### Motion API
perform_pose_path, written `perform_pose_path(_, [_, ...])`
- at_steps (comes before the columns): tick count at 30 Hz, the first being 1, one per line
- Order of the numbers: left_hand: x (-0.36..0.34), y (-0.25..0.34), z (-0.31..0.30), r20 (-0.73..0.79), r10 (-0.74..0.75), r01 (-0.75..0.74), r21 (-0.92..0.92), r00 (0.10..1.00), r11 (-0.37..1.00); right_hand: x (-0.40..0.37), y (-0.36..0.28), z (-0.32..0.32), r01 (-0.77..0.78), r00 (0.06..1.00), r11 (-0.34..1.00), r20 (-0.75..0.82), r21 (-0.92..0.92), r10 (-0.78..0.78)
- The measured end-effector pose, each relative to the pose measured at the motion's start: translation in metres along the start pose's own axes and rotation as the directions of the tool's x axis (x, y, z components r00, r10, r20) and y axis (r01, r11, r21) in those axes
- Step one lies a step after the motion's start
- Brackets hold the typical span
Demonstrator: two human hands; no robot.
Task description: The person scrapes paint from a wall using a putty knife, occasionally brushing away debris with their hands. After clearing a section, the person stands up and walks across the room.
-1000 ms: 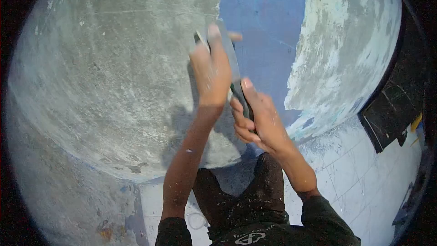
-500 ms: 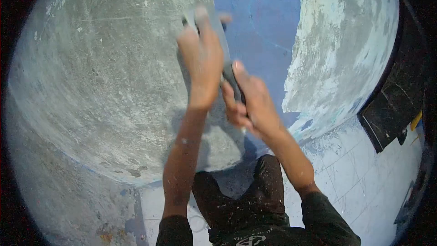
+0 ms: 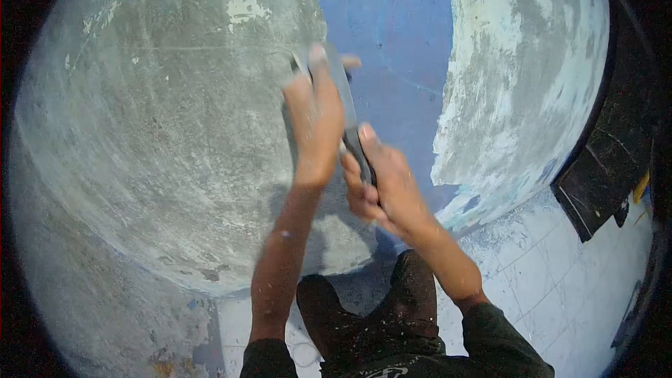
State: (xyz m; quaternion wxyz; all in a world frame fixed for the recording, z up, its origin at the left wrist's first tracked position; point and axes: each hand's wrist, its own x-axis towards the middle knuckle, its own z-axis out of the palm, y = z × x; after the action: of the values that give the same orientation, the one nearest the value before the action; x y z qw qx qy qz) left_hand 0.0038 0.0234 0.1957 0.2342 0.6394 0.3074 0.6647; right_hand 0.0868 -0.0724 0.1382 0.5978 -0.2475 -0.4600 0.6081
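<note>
My right hand [image 3: 392, 185] is closed round the black handle [image 3: 361, 157] of a knife with a broad grey blade [image 3: 341, 91]. Higher up, my left hand [image 3: 316, 115] grips that blade, its thumb lying along the face and a fingertip showing past the right side. The knife slants up and leftward over the wall, near the ragged line between bare grey plaster [image 3: 189, 126] and blue paint [image 3: 385, 35]. Motion blurs both hands slightly. Whether the blade's edge touches the wall is hidden.
Right of the blue strip, the wall has a patchy whitish area [image 3: 490, 77]. A dark panel [image 3: 602, 175] stands at far right, with something yellow [image 3: 641, 187] beside it. Pale tiled floor [image 3: 518, 273] with scattered flakes lies below, around my legs [image 3: 364, 308].
Both hands and the knife have moved down along the wall together. The view has shifted a little, so the wall's marks sit lower. The grip looks the same.
</note>
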Motion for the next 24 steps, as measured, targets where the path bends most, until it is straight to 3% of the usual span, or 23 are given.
perform_pose_path(1, [-0.008, -0.009, -0.001, -0.003, 0.024, -0.024, 0.005, 1.000, 1.000, -0.003, 0.006, -0.002, -0.032, 0.999, 0.999, -0.010, -0.003, 0.032])
perform_pose_path(2, [-0.013, -0.015, -0.001, -0.019, -0.043, 0.043, -0.018, 0.999, 0.999, 0.000, 0.009, -0.005, -0.031, 0.999, 0.999, -0.011, -0.014, 0.030])
perform_pose_path(4, [0.002, -0.013, 0.001, -0.041, 0.063, -0.064, -0.012, 0.997, 0.998, 0.007, 0.013, -0.005, -0.015, 1.000, 1.000, -0.021, -0.019, 0.015])
perform_pose_path(6, [0.024, -0.001, 0.009, -0.072, 0.125, -0.127, -0.019, 0.990, 0.992, 0.021, -0.004, 0.002, 0.074, 0.997, 0.997, 0.013, 0.014, -0.074])
perform_pose_path(8, [0.041, 0.028, 0.012, 0.025, 0.086, -0.086, 0.019, 0.996, 0.996, 0.036, -0.026, 0.004, 0.161, 0.985, 0.986, 0.055, 0.045, -0.163])
perform_pose_path(9, [0.046, 0.037, 0.013, 0.068, 0.075, -0.077, 0.040, 0.995, 0.996, 0.033, -0.027, 0.003, 0.169, 0.985, 0.985, 0.018, 0.028, -0.169])
perform_pose_path(11, [0.033, 0.030, 0.014, 0.103, 0.198, -0.198, -0.005, 0.975, 0.980, 0.019, -0.020, -0.009, 0.196, 0.980, 0.981, -0.043, -0.002, -0.196])
perform_pose_path(13, [0.008, 0.031, 0.007, 0.119, 0.327, -0.330, 0.003, 0.937, 0.944, -0.013, 0.009, -0.037, 0.140, 0.962, 0.990, -0.231, -0.034, -0.145])
perform_pose_path(14, [0.011, 0.030, 0.001, 0.074, 0.532, -0.533, 0.245, 0.843, 0.810, -0.033, 0.035, -0.059, 0.130, 0.932, 0.991, -0.342, 0.010, -0.119])
perform_pose_path(15, [0.017, 0.028, -0.007, 0.076, 0.710, -0.652, 0.476, 0.700, 0.591, -0.054, 0.062, -0.079, 0.123, 0.873, 0.992, -0.474, -0.012, -0.114])
perform_pose_path(16, [0.025, 0.026, -0.010, 0.127, 0.839, -0.669, 0.671, 0.529, 0.320, -0.077, 0.091, -0.104, 0.092, 0.834, 0.996, -0.547, 0.006, -0.074])
perform_pose_path(17, [0.033, 0.021, -0.006, 0.136, 0.802, -0.607, 0.729, 0.581, 0.316, -0.100, 0.117, -0.122, 0.034, 0.735, 0.999, -0.677, -0.018, -0.037])
perform_pose_path(18, [0.043, 0.013, 0.003, 0.141, 0.760, -0.543, 0.782, 0.634, 0.308, -0.137, 0.156, -0.163, -0.065, 0.751, 0.997, -0.660, -0.031, 0.028])
perform_pose_path(19, [0.049, 0.005, 0.013, 0.141, 0.714, -0.476, 0.829, 0.685, 0.293, -0.170, 0.176, -0.175, -0.218, 0.606, 0.976, -0.786, -0.023, 0.117])
perform_pose_path(21, [0.032, -0.014, 0.038, 0.362, 0.627, -0.633, 0.722, 0.690, 0.280, -0.260, 0.269, -0.262, -0.503, 0.346, 0.864, -0.911, 0.021, 0.223])
perform_pose_path(23, [-0.020, -0.039, 0.070, 0.567, 0.541, -0.776, 0.540, 0.622, 0.326, -0.300, 0.269, -0.241, -0.518, 0.391, 0.846, -0.915, -0.126, 0.103])
perform_pose_path(24, [-0.060, -0.061, 0.083, 0.664, 0.474, -0.811, 0.406, 0.579, 0.422, -0.301, 0.271, -0.240, -0.538, 0.390, 0.830, -0.917, -0.148, 0.089])
